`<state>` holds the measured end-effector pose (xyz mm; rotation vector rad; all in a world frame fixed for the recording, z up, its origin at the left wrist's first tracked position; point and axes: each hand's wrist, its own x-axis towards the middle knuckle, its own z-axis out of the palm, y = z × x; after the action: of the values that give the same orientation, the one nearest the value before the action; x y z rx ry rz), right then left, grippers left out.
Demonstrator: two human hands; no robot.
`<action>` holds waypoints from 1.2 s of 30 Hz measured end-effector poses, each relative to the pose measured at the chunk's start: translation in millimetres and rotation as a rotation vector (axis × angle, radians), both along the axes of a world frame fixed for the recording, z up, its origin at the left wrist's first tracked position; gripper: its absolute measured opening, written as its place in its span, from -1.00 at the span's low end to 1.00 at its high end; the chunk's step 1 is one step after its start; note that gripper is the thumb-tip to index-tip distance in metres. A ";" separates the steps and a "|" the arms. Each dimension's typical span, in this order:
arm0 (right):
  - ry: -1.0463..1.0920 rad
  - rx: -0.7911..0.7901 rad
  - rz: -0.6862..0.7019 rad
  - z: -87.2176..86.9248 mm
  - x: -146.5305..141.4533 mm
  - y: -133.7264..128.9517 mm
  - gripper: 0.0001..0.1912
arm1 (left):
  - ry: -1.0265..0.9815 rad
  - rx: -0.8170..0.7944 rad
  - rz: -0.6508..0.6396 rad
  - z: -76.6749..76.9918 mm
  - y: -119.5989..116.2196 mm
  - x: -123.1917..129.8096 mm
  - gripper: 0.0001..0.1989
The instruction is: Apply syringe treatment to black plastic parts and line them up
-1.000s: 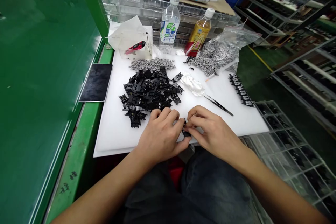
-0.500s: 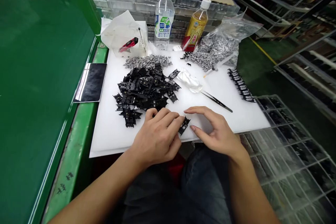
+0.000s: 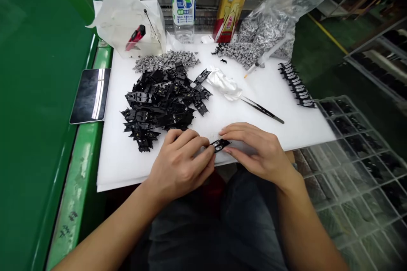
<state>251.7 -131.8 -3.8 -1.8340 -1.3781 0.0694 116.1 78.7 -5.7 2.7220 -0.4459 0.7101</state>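
Small black plastic part [image 3: 220, 145], where's it at?

Near 6 o'clock on the white table [image 3: 119, 167]. Left hand [image 3: 182, 161] pinches its 9 o'clock end; right hand [image 3: 261, 150] curves half-open around 3, touch unclear.

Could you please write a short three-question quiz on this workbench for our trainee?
1. Multiple choice: which thing lies nearest the tweezers?
a) the clear bottle
b) the crumpled white item
c) the dark-screened device

2. True or false: as seen in the picture, the clear bottle stands to the right of the yellow-and-red bottle.

3. Fill in the blank: a small black part is at the fingertips, and the heap of black parts lies nearer the person's ____ hand.

Key: 1 b; 2 false; 3 left
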 end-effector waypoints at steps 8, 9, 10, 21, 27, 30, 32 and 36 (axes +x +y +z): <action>0.016 -0.009 -0.139 -1.8 -6.7 6.7 -0.84 | 0.005 -0.004 -0.093 -1.0 3.9 2.4 -0.83; 0.025 -0.011 -0.140 -1.5 -6.8 7.1 -0.85 | 0.009 -0.002 -0.101 -1.1 4.5 2.9 -0.83; 0.033 -0.012 -0.144 -1.1 -6.7 7.4 -0.85 | 0.014 0.000 -0.105 -1.1 5.0 3.5 -0.82; 0.068 -0.024 -0.182 2.8 -8.0 8.7 -0.86 | 0.047 0.009 -0.097 -1.3 4.9 4.1 -0.84; 0.048 -0.033 -0.150 2.0 -4.9 5.8 -0.80 | 0.027 0.003 -0.107 -2.2 5.2 4.9 -0.82; 0.011 -0.018 -0.064 -0.1 -1.4 3.0 -0.74 | 0.012 -0.026 -0.101 -2.5 3.8 4.4 -0.79; -0.021 0.001 -0.018 -2.9 0.9 2.3 -0.73 | 0.019 -0.061 -0.096 -2.2 2.6 4.4 -0.77; -0.067 0.028 0.013 -8.5 3.7 2.6 -0.72 | 0.038 -0.087 -0.084 -0.9 0.7 5.6 -0.80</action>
<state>255.4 -129.2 -12.3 -1.8182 -1.4303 -0.0043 121.7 79.4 -6.6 2.6148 -0.5049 0.6392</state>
